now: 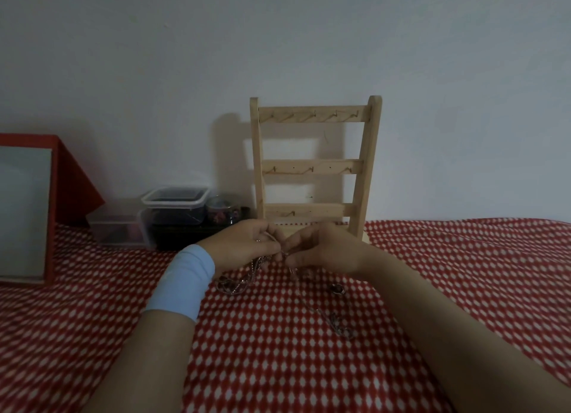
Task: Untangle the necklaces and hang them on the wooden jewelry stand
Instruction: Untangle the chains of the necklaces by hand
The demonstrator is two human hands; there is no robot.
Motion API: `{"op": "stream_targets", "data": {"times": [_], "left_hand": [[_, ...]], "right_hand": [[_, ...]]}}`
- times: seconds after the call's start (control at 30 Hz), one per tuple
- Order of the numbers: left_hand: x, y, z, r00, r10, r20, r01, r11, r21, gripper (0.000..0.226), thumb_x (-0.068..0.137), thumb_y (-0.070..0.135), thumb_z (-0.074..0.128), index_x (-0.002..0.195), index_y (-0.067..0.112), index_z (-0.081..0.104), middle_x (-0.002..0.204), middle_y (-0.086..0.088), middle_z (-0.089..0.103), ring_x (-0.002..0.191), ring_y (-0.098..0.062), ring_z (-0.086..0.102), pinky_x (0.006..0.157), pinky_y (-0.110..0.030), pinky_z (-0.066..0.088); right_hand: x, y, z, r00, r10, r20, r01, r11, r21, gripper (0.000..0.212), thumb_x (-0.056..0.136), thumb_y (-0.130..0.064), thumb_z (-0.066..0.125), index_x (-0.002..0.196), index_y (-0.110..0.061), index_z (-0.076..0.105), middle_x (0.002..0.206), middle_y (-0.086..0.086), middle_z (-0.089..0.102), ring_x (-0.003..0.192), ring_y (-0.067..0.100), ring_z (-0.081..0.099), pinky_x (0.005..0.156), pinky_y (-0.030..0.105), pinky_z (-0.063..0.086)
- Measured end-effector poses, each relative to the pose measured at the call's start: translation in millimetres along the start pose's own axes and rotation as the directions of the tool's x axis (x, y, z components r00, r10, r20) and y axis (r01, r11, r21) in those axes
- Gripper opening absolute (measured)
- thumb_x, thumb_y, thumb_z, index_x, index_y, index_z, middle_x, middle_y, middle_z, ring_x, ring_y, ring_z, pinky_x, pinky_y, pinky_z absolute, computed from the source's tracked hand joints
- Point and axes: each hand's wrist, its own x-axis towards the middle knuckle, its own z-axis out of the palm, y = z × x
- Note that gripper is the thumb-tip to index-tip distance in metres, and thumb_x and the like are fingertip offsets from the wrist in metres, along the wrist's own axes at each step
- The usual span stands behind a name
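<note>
A wooden jewelry stand [313, 165] with three hook rails stands against the wall; no necklace hangs on it. Just in front of its base, my left hand [244, 245] and my right hand [324, 249] meet, both pinching thin silvery chains. From my fingers a tangle of necklaces [244, 278] droops onto the red patterned cloth [278, 351]. One chain [335, 321] trails to the lower right, with a small dark pendant [336, 288] beside it. My left wrist wears a light blue band.
Left of the stand sit stacked clear plastic containers [176, 208] and a small round jar [224, 210] of trinkets. A red box with a grey panel [27, 208] stands at the far left. The white wall is close behind.
</note>
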Motion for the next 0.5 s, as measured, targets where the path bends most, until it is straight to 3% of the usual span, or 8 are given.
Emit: {"op": "stream_targets", "data": {"times": [0.1,0.17,0.23,0.37,0.5], "left_hand": [[0,1,-1,0.998,-0.066,-0.022,0.066,0.998,-0.013,0.006,0.093,0.016,0.061,0.095,0.019,0.066,0.076,0.005,0.067,0.07,-0.007,0.06,0.073,-0.022,0.048],[0,1,-2,0.996,-0.082,-0.03,0.085,0.99,0.114,0.009,0.091,0.025,0.065,0.098,0.023,0.07,0.086,0.006,0.068,0.079,-0.006,0.061,0.076,-0.022,0.05],[-1,1,-4,0.997,-0.074,-0.037,0.081,0.962,0.262,0.012,0.089,0.032,0.066,0.097,0.026,0.073,0.092,0.012,0.067,0.086,-0.002,0.061,0.078,-0.02,0.047],[-7,3,-11,0.993,-0.082,-0.082,0.1,0.965,0.242,0.017,0.095,0.031,0.058,0.09,0.024,0.073,0.076,0.014,0.066,0.072,-0.001,0.06,0.068,-0.016,0.045],[-8,2,-20,0.976,-0.153,-0.154,0.186,0.956,0.228,0.024,0.096,0.019,0.052,0.081,0.01,0.068,0.058,0.0,0.059,0.061,-0.014,0.056,0.067,-0.025,0.046]], "right_hand": [[-1,2,-3,0.992,-0.005,-0.129,0.005,1.0,0.004,0.012,0.091,-0.015,0.074,0.099,-0.008,0.081,0.086,-0.006,0.08,0.077,0.003,0.072,0.078,0.019,0.057],[-1,3,-4,0.982,-0.023,-0.187,0.024,1.0,0.003,0.01,0.092,-0.015,0.073,0.095,-0.008,0.081,0.09,-0.003,0.08,0.083,0.004,0.074,0.08,0.018,0.057],[-1,4,-5,0.969,-0.033,-0.246,0.033,0.999,-0.003,0.011,0.094,-0.013,0.071,0.091,-0.007,0.079,0.085,0.0,0.079,0.076,0.004,0.073,0.072,0.014,0.055],[-1,4,-7,0.929,0.011,-0.37,0.006,0.999,0.046,0.018,0.102,-0.018,0.06,0.092,-0.008,0.071,0.071,-0.005,0.064,0.052,-0.003,0.054,0.052,0.011,0.044],[0,7,-9,0.918,-0.002,-0.397,0.001,1.0,-0.003,0.017,0.1,-0.018,0.062,0.085,-0.015,0.07,0.08,0.0,0.067,0.07,0.009,0.06,0.069,0.023,0.054]]}}
